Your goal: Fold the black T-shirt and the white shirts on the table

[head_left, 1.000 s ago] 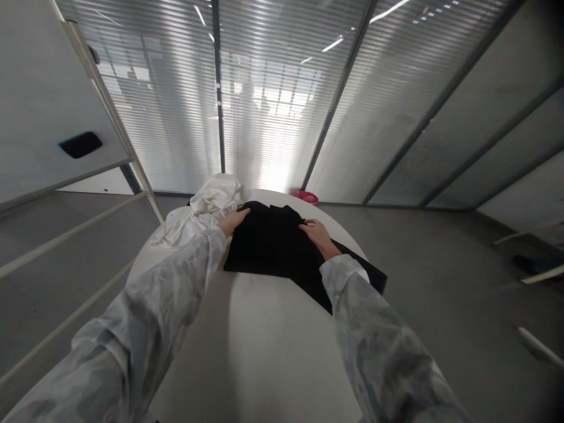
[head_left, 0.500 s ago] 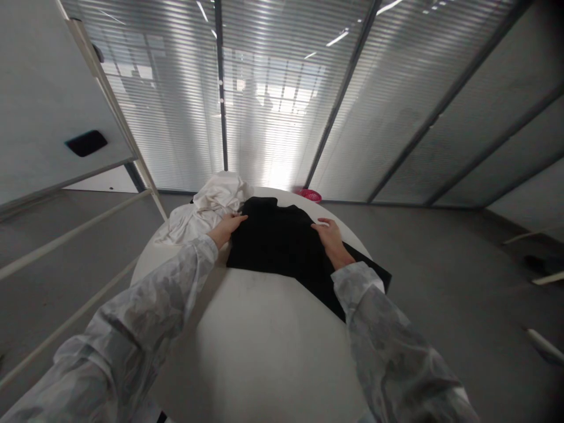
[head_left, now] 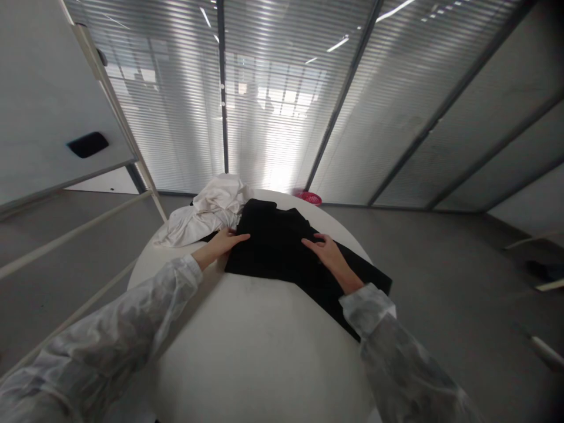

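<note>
A black garment (head_left: pixel 275 244) lies spread on a round white table (head_left: pixel 259 346). My left hand (head_left: pixel 224 242) rests flat on the garment's left edge, fingers stretched out. My right hand (head_left: pixel 328 252) lies flat on the right part of the black cloth, fingers apart. Neither hand grips anything. Both arms wear pale patterned sleeves.
A heap of white cloth (head_left: pixel 207 214) sits at the table's far left, touching the black garment. A red basket (head_left: pixel 308 198) stands on the floor beyond the table. A whiteboard frame (head_left: pixel 110 106) slants at the left. Glass walls with blinds lie behind.
Both hands have slid back toward me along the black garment. They lay near its far part a second ago and now rest closer to its near edge.
</note>
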A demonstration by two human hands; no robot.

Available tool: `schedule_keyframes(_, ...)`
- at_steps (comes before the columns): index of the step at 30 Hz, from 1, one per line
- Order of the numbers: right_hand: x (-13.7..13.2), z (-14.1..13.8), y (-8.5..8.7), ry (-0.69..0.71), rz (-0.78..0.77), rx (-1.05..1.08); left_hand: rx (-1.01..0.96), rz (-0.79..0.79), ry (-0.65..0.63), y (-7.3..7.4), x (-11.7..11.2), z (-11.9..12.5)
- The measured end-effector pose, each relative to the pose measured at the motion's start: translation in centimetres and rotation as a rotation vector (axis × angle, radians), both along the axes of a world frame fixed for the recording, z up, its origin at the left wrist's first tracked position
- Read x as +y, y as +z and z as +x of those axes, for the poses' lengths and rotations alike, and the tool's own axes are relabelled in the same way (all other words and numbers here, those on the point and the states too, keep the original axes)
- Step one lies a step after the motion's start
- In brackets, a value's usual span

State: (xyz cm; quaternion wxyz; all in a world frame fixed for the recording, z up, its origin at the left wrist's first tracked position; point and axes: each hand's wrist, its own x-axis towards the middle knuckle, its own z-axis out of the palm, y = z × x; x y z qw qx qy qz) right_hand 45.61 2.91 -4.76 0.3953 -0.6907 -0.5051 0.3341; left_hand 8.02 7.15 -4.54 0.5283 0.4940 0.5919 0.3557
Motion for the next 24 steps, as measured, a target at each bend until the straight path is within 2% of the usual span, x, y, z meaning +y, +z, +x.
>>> schedule_keyframes(3, -3.1, 0.1, -0.3, 0.029, 0.082, 0.005, -0.106, 0.073, -0.12, -0.6, -2.6, -1.3)
schedule_keyframes(5, -4.7, -0.1, -0.2, 0.04, 0.18, 0.059, -0.143, 0.214, -0.126, -0.6, -4.0, -1.7)
schedule_keyframes(8, -6.4, -0.4, 0.3, -0.039, 0.266, 0.247, -0.181, 0.375, -0.139, -0.2, -5.8, -2.1)
schedule_keyframes(11, -7.9, -0.9, 0.5, -0.149, 0.231, 0.392, -0.222, 0.36, -0.204, 0.0, -7.3, -2.6)
schedule_keyframes(13, -8.8, -1.1, 0.4, -0.183, 0.142, 0.383, -0.22, 0.286, -0.218, -0.3, -8.1, -2.9)
schedule_keyframes(15, -9.5, -1.2, 0.4, -0.172, 0.04, 0.304, -0.191, 0.225, -0.217, -0.7, -8.5, -3.1)
schedule_keyframes(17, -9.9, -1.2, 0.6, -0.104, -0.017, 0.242, -0.144, 0.213, -0.225, -0.9, -8.7, -3.3)
schedule_keyframes(20, -10.6, -1.5, 1.3, -0.037, 0.097, 0.278, -0.105, 0.274, -0.224, -0.6, -9.0, -3.4)
schedule_keyframes(24, -12.4, -1.9, 1.6, -0.048, 0.324, 0.351, -0.082, 0.334, -0.22, 0.2, -10.1, -4.1)
